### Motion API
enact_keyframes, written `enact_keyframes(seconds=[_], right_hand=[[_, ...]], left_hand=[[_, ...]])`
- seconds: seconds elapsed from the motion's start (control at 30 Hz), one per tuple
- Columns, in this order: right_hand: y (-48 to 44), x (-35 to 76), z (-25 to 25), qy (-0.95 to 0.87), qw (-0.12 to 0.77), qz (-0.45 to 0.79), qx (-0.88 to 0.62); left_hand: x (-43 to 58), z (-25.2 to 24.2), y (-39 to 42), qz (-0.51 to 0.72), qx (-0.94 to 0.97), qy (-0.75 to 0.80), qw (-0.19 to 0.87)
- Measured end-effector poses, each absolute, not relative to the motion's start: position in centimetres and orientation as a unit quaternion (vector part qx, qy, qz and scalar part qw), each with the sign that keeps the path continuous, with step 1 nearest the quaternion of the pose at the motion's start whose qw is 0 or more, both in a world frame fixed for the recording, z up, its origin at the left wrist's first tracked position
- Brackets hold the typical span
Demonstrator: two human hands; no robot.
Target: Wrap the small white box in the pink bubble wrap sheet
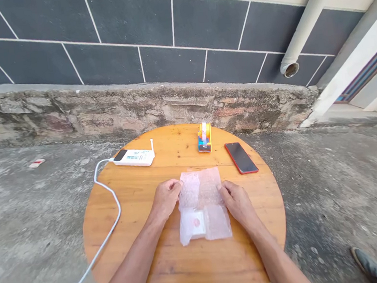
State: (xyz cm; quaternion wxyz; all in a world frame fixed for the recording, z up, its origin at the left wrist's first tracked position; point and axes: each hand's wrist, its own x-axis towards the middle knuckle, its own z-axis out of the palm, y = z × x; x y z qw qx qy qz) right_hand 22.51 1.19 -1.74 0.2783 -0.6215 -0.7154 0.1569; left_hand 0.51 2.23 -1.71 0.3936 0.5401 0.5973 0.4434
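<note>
A sheet of pinkish bubble wrap [209,188] lies spread on the round wooden table in front of me. Its lower part covers a small white box [197,224] with a faint reddish mark on top, blurred by the plastic. At the sheet's left edge, my left hand [167,197] pinches the wrap between thumb and fingers. My right hand [237,200] grips the opposite edge, with the thumb on the plastic and the fingers curled. Both hands are near the sheet's middle height, above the box.
Behind the wrap stands a yellow and blue tape dispenser [204,137]. A red-edged phone [241,157] lies to its right. On the left is a white device [134,157] with a white cable [116,202] running off the table [117,237]. A shoe [368,263] shows at lower right.
</note>
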Motion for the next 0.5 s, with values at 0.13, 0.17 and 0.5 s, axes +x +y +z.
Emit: enact_keyframes(seconds=[0.13, 0.17, 0.5], right_hand=[[1.0, 22.2, -1.8, -0.703, 0.279, 0.145, -0.637], [1.0, 22.1, -1.8, -0.701, 0.278, 0.141, -0.641], [0.1, 21.6, -1.2, -0.703, 0.25, 0.112, -0.656]], left_hand=[[0.1, -1.9, 1.8, 0.448, 0.536, 0.612, 0.372], [0.0, -1.8, 1.6, 0.447, 0.539, 0.614, 0.364], [1.0, 1.6, -1.0, 0.295, 0.682, 0.63, 0.226]])
